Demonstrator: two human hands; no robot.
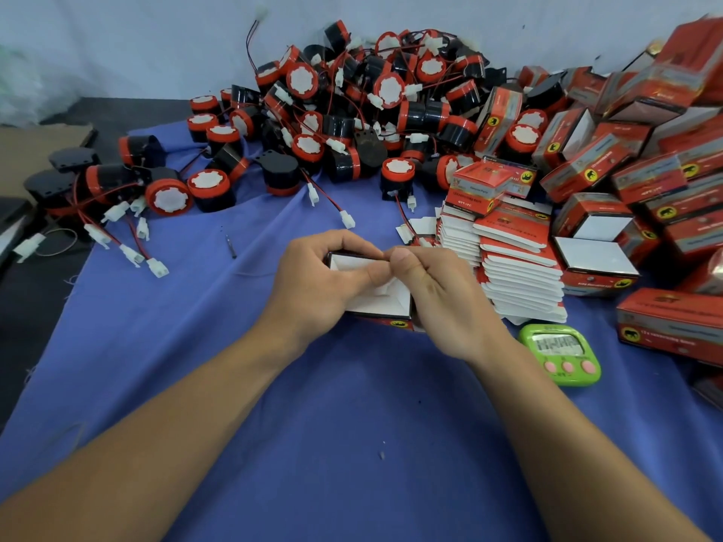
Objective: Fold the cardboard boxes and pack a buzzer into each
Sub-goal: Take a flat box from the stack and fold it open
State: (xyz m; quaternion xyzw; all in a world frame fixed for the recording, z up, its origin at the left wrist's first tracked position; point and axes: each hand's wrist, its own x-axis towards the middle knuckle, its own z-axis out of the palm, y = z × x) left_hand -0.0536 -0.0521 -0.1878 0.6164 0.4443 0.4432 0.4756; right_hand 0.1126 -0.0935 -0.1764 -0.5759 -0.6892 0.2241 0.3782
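Folding of one box (385, 303) is the step in hand, judged from its open white inside and flaps not yet tucked. Location: the box sits low over the blue cloth (352, 424) on the bench (27, 318), centre of view, between both hands. The left hand (313, 283) grips the box's left end, fingers curled over the far edge and thumb laid across the white panel. The right hand (446, 307) pinches a white flap at the far edge between thumb and forefinger, the other fingers curled against the box's right side. Appearance: thin printed card, red outside with a yellow-and-black badge on the near wall, plain white inside. Creases cross the inner panel, so it is likely to flex easily. No buzzer is seen inside it. The next move, in my judgement, calls for tucking the pinched flap home while the left hand holds the walls square, then a reach to the heap of buzzers (352, 111) beyond. Flat boxes (516, 267) lie stacked just to the right; folded boxes (626, 158) pile further right.
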